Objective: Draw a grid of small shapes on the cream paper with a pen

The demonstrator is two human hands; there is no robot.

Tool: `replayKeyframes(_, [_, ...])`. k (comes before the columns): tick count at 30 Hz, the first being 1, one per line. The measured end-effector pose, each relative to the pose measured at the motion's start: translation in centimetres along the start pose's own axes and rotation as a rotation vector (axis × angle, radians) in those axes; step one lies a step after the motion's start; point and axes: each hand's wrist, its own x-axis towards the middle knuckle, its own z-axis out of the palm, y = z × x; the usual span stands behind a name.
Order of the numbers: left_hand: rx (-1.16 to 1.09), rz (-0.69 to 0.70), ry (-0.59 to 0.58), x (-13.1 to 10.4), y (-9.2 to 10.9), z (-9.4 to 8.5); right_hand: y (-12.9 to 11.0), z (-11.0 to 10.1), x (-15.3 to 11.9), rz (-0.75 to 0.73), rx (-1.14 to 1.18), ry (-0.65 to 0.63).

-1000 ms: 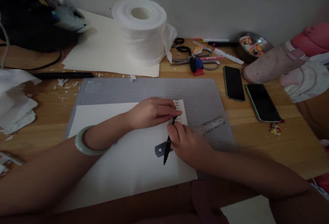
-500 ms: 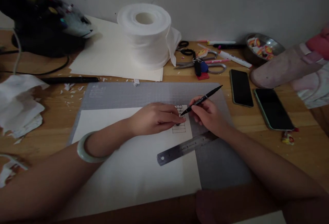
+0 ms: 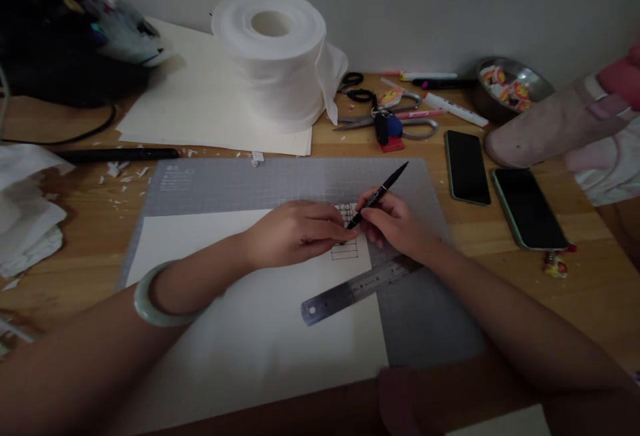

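A slim black marker pen [image 3: 379, 196] is in the grip of my right hand [image 3: 395, 221]. It slants, with its lower end down by the fingertips of my left hand [image 3: 305, 231]. That left hand lies over the white paper [image 3: 280, 316], its fingers drawn together. A small dark bit shows under its fingertips, but I cannot make out what it is. Partly covered by both hands is a small black-ink drawing [image 3: 345, 251] of ruled lines and round shapes near the paper's right edge. Below my right hand, a steel ruler [image 3: 345, 295] lies across that edge.
Under the paper lies a grey cutting mat [image 3: 240, 183]. Behind it stand a white tissue roll [image 3: 273, 83] and scissors [image 3: 420, 128]. Two phones [image 3: 467, 168], a pink bottle [image 3: 545, 123] and a metal bowl [image 3: 483, 99] of wrapped sweets are on the right. Crumpled tissue [image 3: 27, 203] lies left.
The marker pen's lower end has moved down and left, closer to my left fingertips, and the pen tilts more steeply. The whole view has shifted slightly.
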Motion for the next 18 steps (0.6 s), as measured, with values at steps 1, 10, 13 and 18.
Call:
replayKeyframes(1, [-0.002, -0.004, 0.000, 0.0, 0.0, 0.0, -0.2, 0.1, 0.1, 0.002, -0.008, 0.013])
replayKeyframes(10, [0.015, 0.014, 0.029, 0.0, 0.0, 0.1, -1.3, 0.6, 2.2, -0.229, -0.188, 0.008])
replayKeyframes(13, [0.035, 0.030, 0.038, -0.1, -0.1, 0.2, -0.8, 0.7, 2.5, -0.243, -0.213, -0.055])
replayKeyframes(18, [0.027, 0.020, 0.048, -0.1, -0.2, 0.3, -0.8, 0.7, 2.4, -0.237, -0.216, -0.096])
